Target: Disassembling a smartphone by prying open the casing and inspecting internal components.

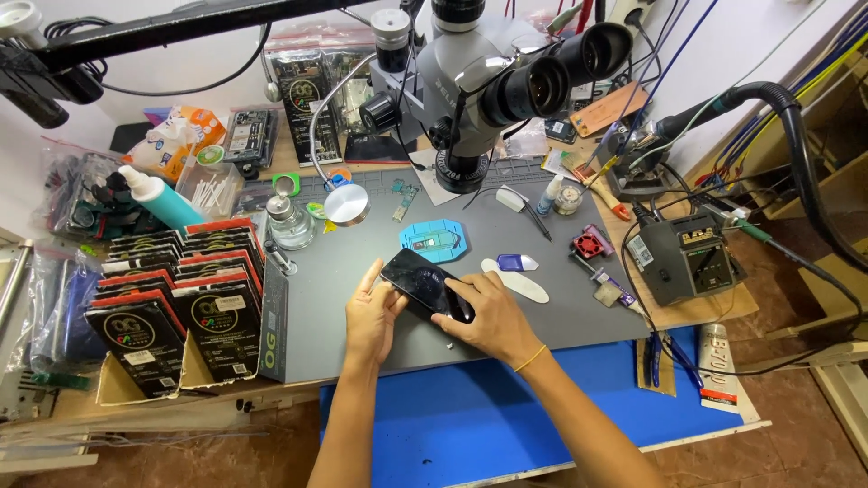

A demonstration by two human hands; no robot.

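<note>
A black smartphone [418, 278] lies tilted on the grey work mat [344, 271], dark screen up. My left hand [372, 312] steadies its left edge, index finger stretched along the side. My right hand [489, 314] presses its fingers on the phone's lower right end; a thin yellow band circles that wrist. A blue phone-shaped jig [434, 239] sits just behind the phone. A white flat pry tool [517, 280] and a small blue-and-white piece [517, 262] lie to the right of it.
A grey stereo microscope [488, 81] hangs over the mat's back. Boxes of black-and-red packets [181, 298] stand at the left beside a glass bottle [289, 221]. A dark soldering station [687, 258] and small red fan [589, 242] sit right. Blue board [470, 416] in front.
</note>
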